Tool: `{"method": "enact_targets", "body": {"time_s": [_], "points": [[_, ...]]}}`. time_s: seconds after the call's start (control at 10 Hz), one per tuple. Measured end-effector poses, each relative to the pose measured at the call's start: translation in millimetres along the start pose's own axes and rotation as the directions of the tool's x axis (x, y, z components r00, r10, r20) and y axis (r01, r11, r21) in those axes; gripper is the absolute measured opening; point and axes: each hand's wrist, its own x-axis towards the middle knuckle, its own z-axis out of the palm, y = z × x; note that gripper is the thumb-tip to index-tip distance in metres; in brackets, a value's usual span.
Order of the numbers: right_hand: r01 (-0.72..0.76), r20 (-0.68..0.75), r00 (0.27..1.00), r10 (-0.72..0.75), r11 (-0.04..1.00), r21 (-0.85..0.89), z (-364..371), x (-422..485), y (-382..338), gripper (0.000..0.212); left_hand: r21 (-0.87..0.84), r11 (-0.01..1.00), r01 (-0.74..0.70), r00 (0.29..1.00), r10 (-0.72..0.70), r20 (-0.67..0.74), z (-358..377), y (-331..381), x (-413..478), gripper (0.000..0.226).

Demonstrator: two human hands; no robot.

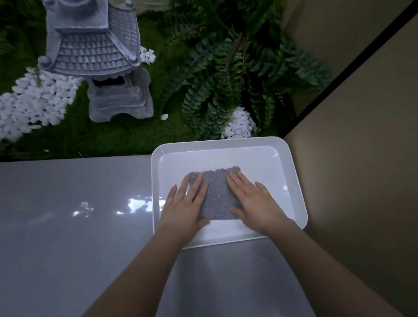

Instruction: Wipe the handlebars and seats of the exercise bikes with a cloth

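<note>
The left hand [184, 205] lies flat with fingers straight and spread, pressing the left side of a grey cloth [215, 194]. The right hand [254, 201] lies flat the same way on the cloth's right side, holding nothing. The 2 hands hide both side edges of the cloth, so its full outline cannot be made out. It lies folded in a white tray [288, 167] at the far right corner of a glossy grey surface [66, 232]. Beyond the surface stand a stone lantern [105, 56], white pebbles [31, 104] and ferns [223, 64]. The lantern's top is cut off by the frame. A beige wall [366, 133] runs alongside on the right.
</note>
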Motion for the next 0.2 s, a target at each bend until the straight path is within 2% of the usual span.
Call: {"method": "enact_targets", "body": {"time_s": [0.1,0.2], "points": [[-0.038,0.021,0.999,0.037,0.998,0.048,-4.7,1.0,2.4,0.077,-0.019,1.000,0.022,1.000,-0.022,0.020,-8.6,-0.3,0.0,0.084],[-0.107,-0.038,0.993,0.113,0.985,0.136,-14.8,-3.4,-5.8,0.074,-0.053,0.996,0.076,0.997,-0.075,0.020,-22.8,0.2,-7.5,0.081]]}}
